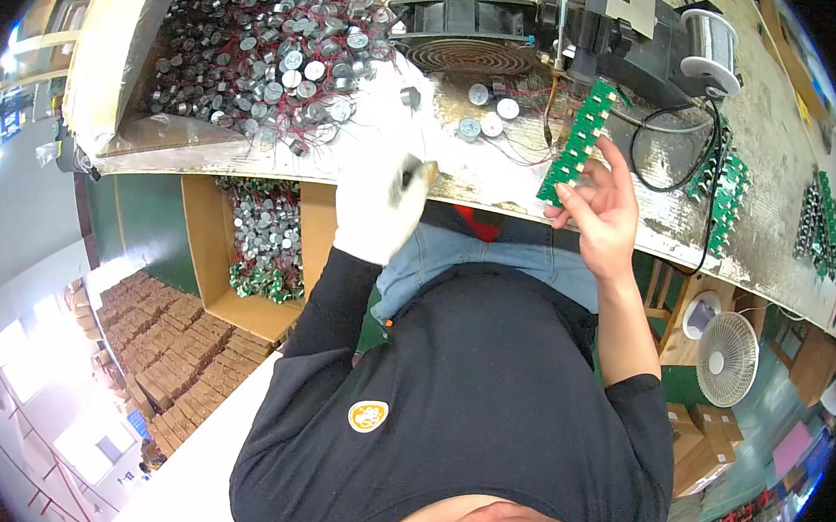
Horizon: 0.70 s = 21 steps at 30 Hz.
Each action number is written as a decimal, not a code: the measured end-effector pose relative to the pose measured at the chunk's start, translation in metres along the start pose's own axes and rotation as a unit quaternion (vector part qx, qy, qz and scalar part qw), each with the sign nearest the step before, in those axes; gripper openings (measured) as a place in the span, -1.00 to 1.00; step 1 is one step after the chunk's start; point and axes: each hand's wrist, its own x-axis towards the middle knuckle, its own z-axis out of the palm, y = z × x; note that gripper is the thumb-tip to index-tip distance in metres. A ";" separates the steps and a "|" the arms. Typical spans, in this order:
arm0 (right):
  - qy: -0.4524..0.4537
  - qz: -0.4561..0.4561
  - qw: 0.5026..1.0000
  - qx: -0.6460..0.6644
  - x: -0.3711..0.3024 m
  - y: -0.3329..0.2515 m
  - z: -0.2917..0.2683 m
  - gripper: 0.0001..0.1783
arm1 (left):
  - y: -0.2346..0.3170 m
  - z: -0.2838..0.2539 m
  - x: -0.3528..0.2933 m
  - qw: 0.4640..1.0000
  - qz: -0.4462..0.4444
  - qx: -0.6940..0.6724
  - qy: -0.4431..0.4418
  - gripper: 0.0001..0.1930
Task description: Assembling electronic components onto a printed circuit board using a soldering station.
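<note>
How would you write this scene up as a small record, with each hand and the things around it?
Left hand: white glove, at the near edge of the table; cannot tell whether it holds anything
Right hand: bare, holding a green board by its near end
Heap: grey round parts with red wires, on the table at the left
Back of table: black fan, spool of silvery wire
Right of table: more green boards
Under table: open carton of round parts
Lower right: white fan
</note>
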 end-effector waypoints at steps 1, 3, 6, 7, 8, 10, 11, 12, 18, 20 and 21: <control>-0.003 -0.004 1.000 0.000 0.001 0.001 -0.001 -0.24 | 0.002 -0.002 -0.006 0.999 0.002 -0.047 -0.017 -0.72; -0.007 -0.006 1.000 0.000 0.001 0.001 -0.001 -0.24 | 0.015 -0.019 -0.007 0.998 -0.017 -0.049 -0.028 -0.71; -0.007 -0.008 1.000 -0.006 0.001 0.001 -0.002 -0.24 | 0.011 -0.030 -0.004 0.996 -0.003 -0.053 0.070 -0.85; -0.003 -0.009 1.000 -0.009 0.000 0.000 -0.002 -0.24 | 0.008 -0.032 0.002 0.994 0.008 -0.064 0.092 -0.85; -0.002 -0.010 1.000 -0.012 0.000 0.000 -0.001 -0.25 | 0.004 -0.034 0.007 0.990 0.017 -0.074 0.115 -0.82; -0.003 -0.011 1.000 -0.013 0.000 0.002 -0.001 -0.25 | -0.001 -0.034 0.020 0.992 0.072 -0.047 0.093 -0.74; -0.003 -0.011 1.000 -0.014 0.000 0.002 -0.001 -0.25 | -0.002 -0.032 0.027 0.991 0.100 -0.034 0.077 -0.71; -0.004 -0.013 1.000 -0.015 0.000 0.001 -0.001 -0.25 | -0.003 -0.031 0.036 0.985 0.163 -0.008 0.054 -0.66; -0.002 -0.011 1.000 -0.008 -0.001 0.001 -0.003 -0.25 | -0.019 -0.017 0.056 0.969 0.229 0.083 -0.045 -0.73; -0.006 -0.007 1.000 -0.007 0.000 0.000 -0.001 -0.25 | -0.020 -0.021 0.057 0.981 0.192 0.026 -0.013 -0.81; -0.003 -0.005 1.000 -0.007 0.000 0.000 0.000 -0.26 | -0.020 -0.023 0.056 0.984 0.174 -0.019 0.020 -0.84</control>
